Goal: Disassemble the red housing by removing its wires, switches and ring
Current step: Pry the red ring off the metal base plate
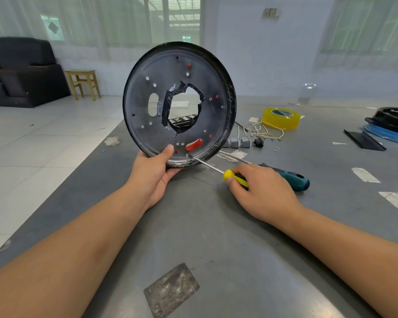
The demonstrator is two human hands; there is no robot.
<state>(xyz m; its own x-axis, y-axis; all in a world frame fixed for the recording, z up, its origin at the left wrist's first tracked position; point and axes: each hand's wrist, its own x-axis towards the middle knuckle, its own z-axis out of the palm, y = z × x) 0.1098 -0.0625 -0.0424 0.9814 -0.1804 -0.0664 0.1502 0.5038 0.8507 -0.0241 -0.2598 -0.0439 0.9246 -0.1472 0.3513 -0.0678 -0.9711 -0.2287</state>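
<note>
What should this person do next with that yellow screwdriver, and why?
Probably turn the yellow screwdriver to back out the small screw: its tip already sits on it near the disc's lower rim, while the left hand holds the disc upright.

The round plate (211, 125) is black with red showing through its holes – one screwdriver (236, 177) has a yellow-and-black handle, the other (292, 179) teal-and-black. The tape roll (281, 118) is yellow, the table (216, 237) grey.
</note>
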